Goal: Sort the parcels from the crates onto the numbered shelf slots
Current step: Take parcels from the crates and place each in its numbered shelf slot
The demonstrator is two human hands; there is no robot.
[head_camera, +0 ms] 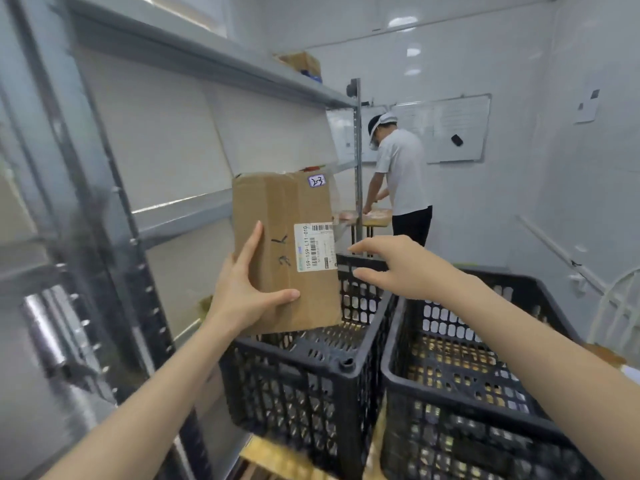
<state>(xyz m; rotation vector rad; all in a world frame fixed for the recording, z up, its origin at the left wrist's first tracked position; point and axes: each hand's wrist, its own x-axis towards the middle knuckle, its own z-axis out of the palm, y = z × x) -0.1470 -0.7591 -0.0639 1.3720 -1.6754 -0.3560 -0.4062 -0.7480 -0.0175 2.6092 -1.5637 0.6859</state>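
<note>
Black crates [294, 393], parcel [273, 209], shelf rack [180, 213], person [401, 174] beyond

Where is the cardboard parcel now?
In the head view, the cardboard parcel is left of centre, gripped by the left hand above the left black crate, beside the metal shelf.

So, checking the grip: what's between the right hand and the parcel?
Nothing: the head view shows a bare gap between the right hand and the parcel, held by the left hand.

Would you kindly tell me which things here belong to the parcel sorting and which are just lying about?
Job: parcel in the left hand, left crate, right crate, metal shelf.
Lying about: whiteboard, wall notice, box atop the shelf.
</note>
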